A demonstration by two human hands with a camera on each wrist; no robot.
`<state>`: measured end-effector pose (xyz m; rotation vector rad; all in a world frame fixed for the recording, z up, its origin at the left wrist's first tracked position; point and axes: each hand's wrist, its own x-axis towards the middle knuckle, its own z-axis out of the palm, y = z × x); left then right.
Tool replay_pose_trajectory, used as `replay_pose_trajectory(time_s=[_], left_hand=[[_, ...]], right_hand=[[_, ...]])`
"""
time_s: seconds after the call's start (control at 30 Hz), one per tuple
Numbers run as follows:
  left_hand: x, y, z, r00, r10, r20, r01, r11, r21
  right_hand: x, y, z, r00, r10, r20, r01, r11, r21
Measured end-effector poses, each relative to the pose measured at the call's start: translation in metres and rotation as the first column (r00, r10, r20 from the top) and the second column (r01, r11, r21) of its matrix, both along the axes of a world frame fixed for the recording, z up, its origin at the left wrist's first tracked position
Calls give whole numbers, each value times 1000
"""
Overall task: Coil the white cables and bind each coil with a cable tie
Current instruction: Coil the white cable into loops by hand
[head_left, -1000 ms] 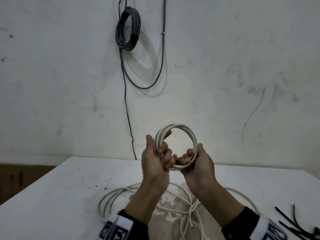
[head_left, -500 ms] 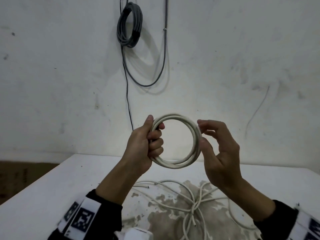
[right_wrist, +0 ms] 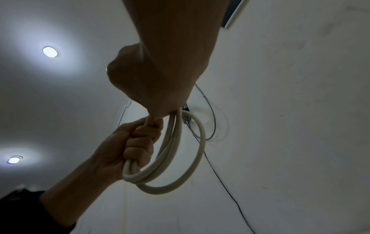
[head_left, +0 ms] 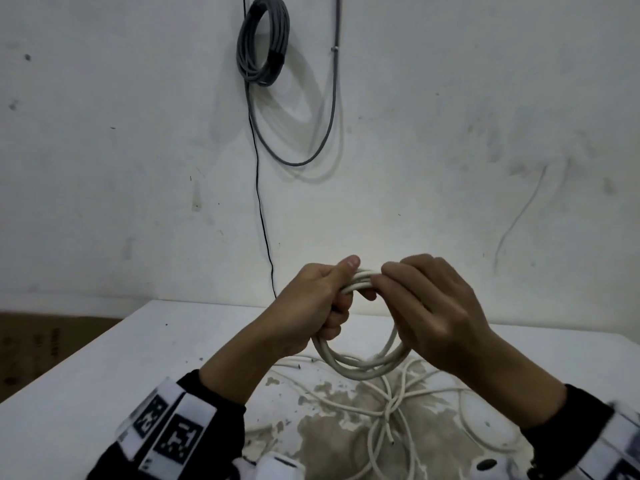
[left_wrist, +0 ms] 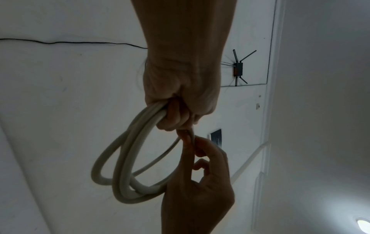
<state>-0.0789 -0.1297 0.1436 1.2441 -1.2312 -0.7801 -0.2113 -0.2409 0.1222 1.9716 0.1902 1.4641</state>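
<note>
The left hand has its fingers curled tight round the left side of the white cable coil, thumb laid along the top strands. The right hand meets it at the top of the coil, thumb and fingertips pinching the strands there, though in the head view its back hides exactly how many strands it nips. The coil is held in the air above the white table, near upright, its opening facing the person and its lower arc hanging free; the right hand covers the coil's right side. Below it on the table a tangle of loose white cables crosses over a worn, peeling patch, some running out of view at the bottom edge. On the wall behind hangs a grey cable bundle, with a thin black wire dropping towards the table's far edge. Both wrists wear dark sleeves with marker bands, the right one blurred.
</note>
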Motion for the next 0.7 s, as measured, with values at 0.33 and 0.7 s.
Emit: replay_pose_trajectory(time_s=[0.33, 0.7], left_hand=[[2, 5, 7, 984, -177, 28, 165, 955, 246], [2, 1, -4, 833, -448, -324, 532, 809, 251]], right_hand=[[0, 5, -10, 949, 278, -145, -243, 944, 223], [-15, 24, 14, 832, 551, 71, -387, 484, 785]])
